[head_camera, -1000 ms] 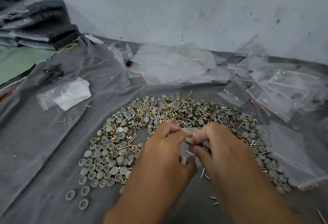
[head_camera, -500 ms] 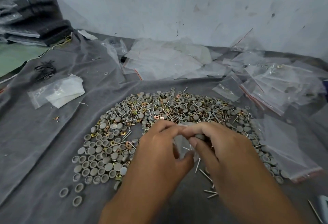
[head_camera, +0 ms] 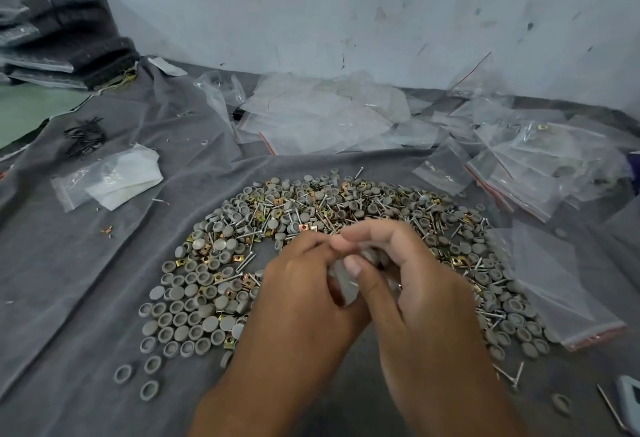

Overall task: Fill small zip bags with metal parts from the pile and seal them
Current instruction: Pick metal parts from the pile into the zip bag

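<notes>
A wide pile of metal parts [head_camera: 311, 214] lies on the grey cloth [head_camera: 69, 280]: round grey caps, brass square nuts and screws. Over the near side of the pile my left hand [head_camera: 298, 301] and my right hand [head_camera: 415, 291] meet. Between them they pinch a small clear zip bag [head_camera: 346, 280], mostly hidden by the fingers. My right fingers are curled over the bag's top and my left fingers grip its side. What the bag contains cannot be made out.
Empty zip bags [head_camera: 325, 114] are heaped along the back by the wall, more bags [head_camera: 540, 166] at the right, and one [head_camera: 561, 284] flat beside the pile. A white folded bag [head_camera: 114, 180] and black clips [head_camera: 85, 135] lie left. Dark stacked packs [head_camera: 59, 31] sit far left.
Both hands have stayed together on the small bag above the pile; the fingers have shifted along its top. The view has tilted slightly.
</notes>
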Tool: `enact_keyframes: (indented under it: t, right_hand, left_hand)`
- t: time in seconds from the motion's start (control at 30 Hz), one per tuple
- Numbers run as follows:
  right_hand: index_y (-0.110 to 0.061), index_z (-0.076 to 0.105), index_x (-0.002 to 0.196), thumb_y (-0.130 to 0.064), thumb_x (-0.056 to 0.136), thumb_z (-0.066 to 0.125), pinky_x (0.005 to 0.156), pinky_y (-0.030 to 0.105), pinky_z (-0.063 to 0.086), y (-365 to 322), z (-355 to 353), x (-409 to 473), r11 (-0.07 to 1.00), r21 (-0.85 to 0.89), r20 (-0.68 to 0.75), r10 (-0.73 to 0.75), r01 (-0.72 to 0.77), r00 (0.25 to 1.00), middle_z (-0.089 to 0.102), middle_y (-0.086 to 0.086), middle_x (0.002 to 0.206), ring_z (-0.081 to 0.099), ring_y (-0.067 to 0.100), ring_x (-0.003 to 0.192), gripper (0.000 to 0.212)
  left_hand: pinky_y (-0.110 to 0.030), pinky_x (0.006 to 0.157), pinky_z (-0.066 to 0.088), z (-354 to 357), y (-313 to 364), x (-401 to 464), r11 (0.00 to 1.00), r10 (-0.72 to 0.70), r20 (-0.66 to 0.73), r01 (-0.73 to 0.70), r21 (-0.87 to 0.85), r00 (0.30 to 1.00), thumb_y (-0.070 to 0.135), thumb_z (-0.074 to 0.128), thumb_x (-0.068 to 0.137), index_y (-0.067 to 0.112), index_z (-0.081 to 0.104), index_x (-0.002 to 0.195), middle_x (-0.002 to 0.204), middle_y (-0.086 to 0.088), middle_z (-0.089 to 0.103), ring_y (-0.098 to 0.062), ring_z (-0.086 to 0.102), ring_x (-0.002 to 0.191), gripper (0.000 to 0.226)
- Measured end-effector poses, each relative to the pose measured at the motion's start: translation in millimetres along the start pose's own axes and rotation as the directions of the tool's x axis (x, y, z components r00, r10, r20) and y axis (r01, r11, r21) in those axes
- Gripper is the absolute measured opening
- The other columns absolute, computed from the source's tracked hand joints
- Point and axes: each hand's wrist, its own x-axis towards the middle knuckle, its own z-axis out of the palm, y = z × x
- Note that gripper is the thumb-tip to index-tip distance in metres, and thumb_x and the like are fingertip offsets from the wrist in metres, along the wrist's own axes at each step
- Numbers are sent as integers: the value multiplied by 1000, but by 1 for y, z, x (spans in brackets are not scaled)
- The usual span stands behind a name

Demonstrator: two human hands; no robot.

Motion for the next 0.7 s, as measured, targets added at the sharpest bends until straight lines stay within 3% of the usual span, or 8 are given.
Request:
enact_keyframes:
  t: [0.1,0.23,0.37,0.47,0.6,0.7]
  right_hand:
    - [-29,68,107,-12,89,71,76,3,42,-1,-1,-1,982,-191,-31,-17,11,999,71,-22,94,63,-7,92,25]
    - [-27,70,114,-8,85,76,82,20,47,-1,-9,3,945,-325,87,70,-38,994,74,-16,101,69,6,93,35]
    - [-31,68,114,-10,85,76,79,4,36,0,-18,8,903,-424,172,149,-63,974,72,-18,102,65,1,94,36]
    - [-36,62,122,-15,87,75,85,7,40,3,-21,9,898,-433,190,178,-80,965,70,-21,111,64,-1,104,43]
    - [-31,67,119,-6,82,78,86,9,44,10,-18,8,915,-395,169,160,-82,973,71,-18,109,67,0,103,46]
    - [-31,71,106,-8,80,79,78,-1,41,14,-20,8,942,-335,75,63,-35,995,73,-22,94,68,-8,90,35]
  left_hand:
    - [-8,64,39,2,0,0,999,5,-4,-5,39,1000,52,52,68,36,71,96,91,21,58,1,58,77,38]
    - [-9,64,37,5,-2,0,999,-17,34,15,39,999,54,56,69,43,69,100,92,25,57,3,56,76,35]
    - [-12,63,39,12,-1,-5,999,-40,94,38,31,995,51,67,72,40,68,105,95,24,56,2,56,78,35]
    - [-11,64,40,16,-2,-5,999,-53,103,51,20,993,48,68,75,45,65,116,100,25,56,-1,58,80,40]
    - [-5,68,39,21,-1,-6,998,-55,82,54,17,995,50,64,78,41,65,122,102,29,53,-2,57,83,45]
    - [-6,69,39,20,-3,-6,999,-51,61,50,11,997,46,70,78,35,68,120,99,27,53,-1,57,78,44]
